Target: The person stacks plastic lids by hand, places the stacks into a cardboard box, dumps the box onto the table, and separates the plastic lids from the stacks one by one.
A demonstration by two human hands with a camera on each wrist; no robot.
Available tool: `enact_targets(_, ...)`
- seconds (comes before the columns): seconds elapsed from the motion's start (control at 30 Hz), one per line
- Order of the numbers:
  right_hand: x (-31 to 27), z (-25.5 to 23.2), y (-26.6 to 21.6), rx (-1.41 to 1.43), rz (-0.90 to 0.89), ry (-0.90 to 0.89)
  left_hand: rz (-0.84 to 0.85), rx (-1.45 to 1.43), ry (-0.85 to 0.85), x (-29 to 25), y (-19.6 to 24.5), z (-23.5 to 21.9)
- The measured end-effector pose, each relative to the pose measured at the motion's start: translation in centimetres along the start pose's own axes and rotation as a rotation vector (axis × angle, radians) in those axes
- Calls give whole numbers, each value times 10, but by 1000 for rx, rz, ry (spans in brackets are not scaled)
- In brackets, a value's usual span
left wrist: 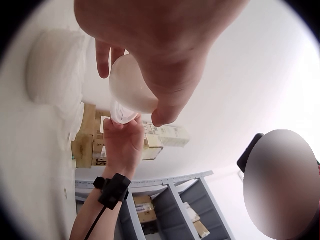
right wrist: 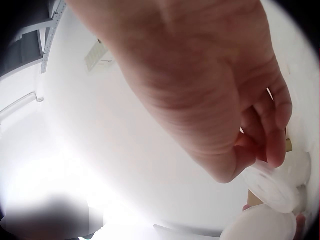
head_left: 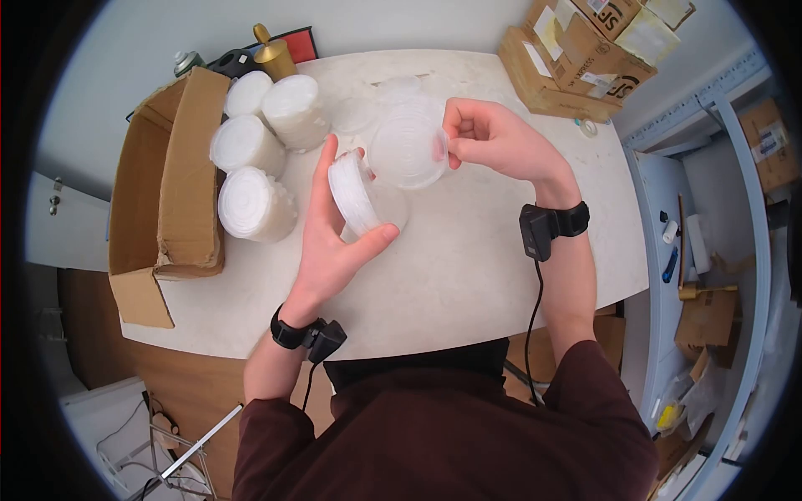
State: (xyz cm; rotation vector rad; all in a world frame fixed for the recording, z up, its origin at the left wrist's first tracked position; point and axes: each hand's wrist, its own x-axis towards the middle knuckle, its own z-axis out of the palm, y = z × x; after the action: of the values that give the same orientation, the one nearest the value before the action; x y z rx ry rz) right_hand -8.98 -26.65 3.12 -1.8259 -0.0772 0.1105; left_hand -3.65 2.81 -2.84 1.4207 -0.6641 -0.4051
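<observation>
By the left hand [head_left: 322, 257], a white, round, shallow plastic piece [head_left: 352, 194] is gripped at its rim between the thumb and the fingers, and it is held tilted above the table; whether it is a single piece or several nested ones cannot be told. By the right hand [head_left: 501, 144], the edge of one clear, round, thin plastic disc [head_left: 408, 152] is pinched between thumb and fingertips, just beside the white piece; the raised marks on the disc are too faint to be read. Two black wrist cameras with straps are worn, one on each wrist. Under the hands, a pale, smooth-topped table [head_left: 468, 275] is seen, and near its far side some clear plastic pieces [head_left: 352, 115] are lying, hard to be counted. To the left, four white, cylindrical, wrapped stacks [head_left: 255, 204] are standing, beside one open, brown cardboard box [head_left: 192, 167]. Behind them, one gold-coloured, handled object [head_left: 276, 58] is placed. At the far right corner, several brown cardboard parcels [head_left: 576, 63] are piled; on them "SF" and, partly, "EXPRESS" can be read, while the small print of the white labels cannot. Near the parcels, one roll of tape [head_left: 587, 127] is lying.
</observation>
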Motion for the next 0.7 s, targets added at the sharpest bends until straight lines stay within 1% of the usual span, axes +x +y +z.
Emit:
enact_targets(0.03, -1, 2, -2, -10, -23, -35, 25, 4, -39, 0, -1, 0)
enact_targets(0.07, -1, 3, -3, -8, -27, -38, 26, 8, -36, 0, 1, -1)
enact_targets(0.13, -2, 7, -4, -278, -45, 27, -21, -42, -72, -2, 7, -1)
enact_targets(0.17, -2, 10, -5, -277, -47, 26, -21, -39, -70, -2, 7, -2)
enact_targets(0.23, -1, 15, -6, -363, -106, 160, 20, 39, -68, -1, 3, -3)
enact_targets(0.27, -1, 18, -6, -363, -105, 161, 19, 39, -69, -1, 0, -2)
enact_targets(0.33, 2, 24, -5, -287, -78, 191, 74, 153, -64, -2, -4, -1)
enact_targets(0.37, 4, 28, -4, -287, -79, 192, 75, 154, -65, -2, -4, 0)
enact_targets(0.43, 6, 36, -3, -397, -68, 264, 74, 208, -77, -3, -4, 2)
enact_targets(0.47, 8, 39, -4, -396, -68, 266, 75, 208, -79, -3, -3, 4)
enact_targets(0.53, 9, 44, -6, -576, -3, 258, 43, 240, -54, -4, -1, 5)
enact_targets(0.57, 10, 41, -3, -575, -2, 259, 43, 240, -55, -4, -1, 5)
enact_targets(0.63, 11, 30, 7, -547, -26, 354, 45, 217, 69, -2, -2, 4)
enact_targets(0.67, 11, 24, 10, -552, -22, 354, 45, 211, 69, 0, -4, 3)
enact_targets(0.7, 11, 18, 13, -579, 34, 403, 81, 259, 82, 2, -7, -1)
